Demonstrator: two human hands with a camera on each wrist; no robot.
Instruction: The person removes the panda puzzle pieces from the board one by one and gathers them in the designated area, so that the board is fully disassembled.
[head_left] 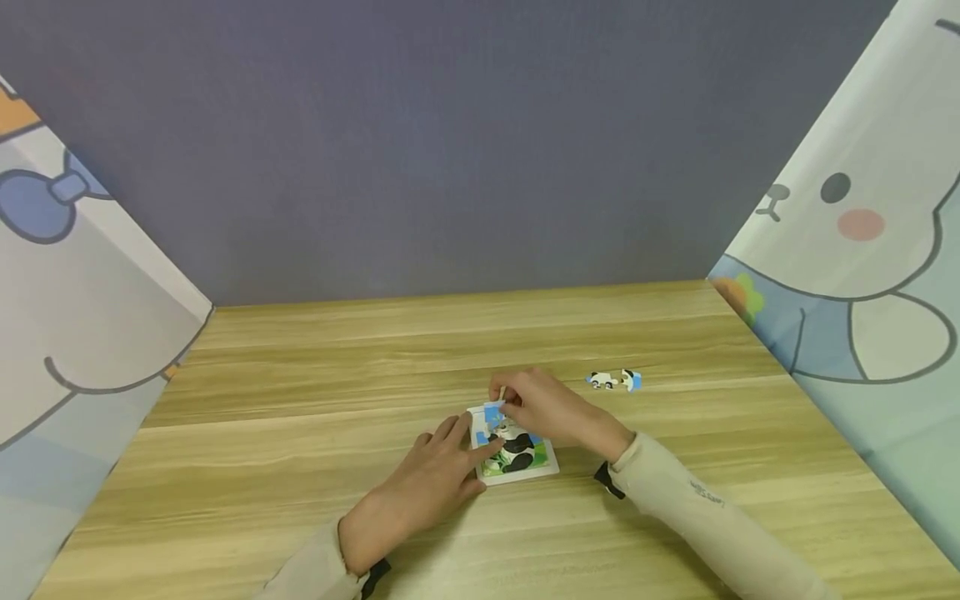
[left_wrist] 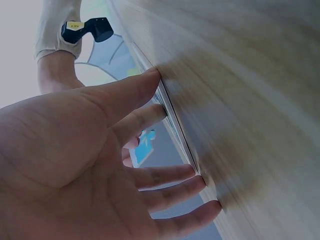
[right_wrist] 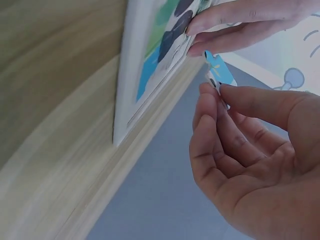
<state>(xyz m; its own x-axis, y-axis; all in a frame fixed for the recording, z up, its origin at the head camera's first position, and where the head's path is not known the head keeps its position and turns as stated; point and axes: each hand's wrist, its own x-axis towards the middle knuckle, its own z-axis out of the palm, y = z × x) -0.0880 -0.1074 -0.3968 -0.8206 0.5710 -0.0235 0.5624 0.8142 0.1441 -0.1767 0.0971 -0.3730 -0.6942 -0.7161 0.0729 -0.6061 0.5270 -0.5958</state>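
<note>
A small panda jigsaw puzzle (head_left: 517, 454) in a white tray (head_left: 519, 478) lies on the table, its lower part filled with black, white and green pieces. My left hand (head_left: 437, 468) rests along the tray's left side with fingers extended, the index reaching over the picture. In the left wrist view its thumb (left_wrist: 132, 92) touches the tray's edge. Above the tray's upper part, my right hand (head_left: 543, 406) pinches a blue and white puzzle piece (right_wrist: 222, 72) between thumb and fingertips. That piece is held off the tray, tilted, in the right wrist view.
Two loose puzzle pieces lie on the table to the right: a panda-face piece (head_left: 602, 381) and a blue-edged piece (head_left: 632, 381). A dark grey panel (head_left: 450, 150) stands behind the wooden table (head_left: 300, 467). Cartoon-printed sheets flank both sides.
</note>
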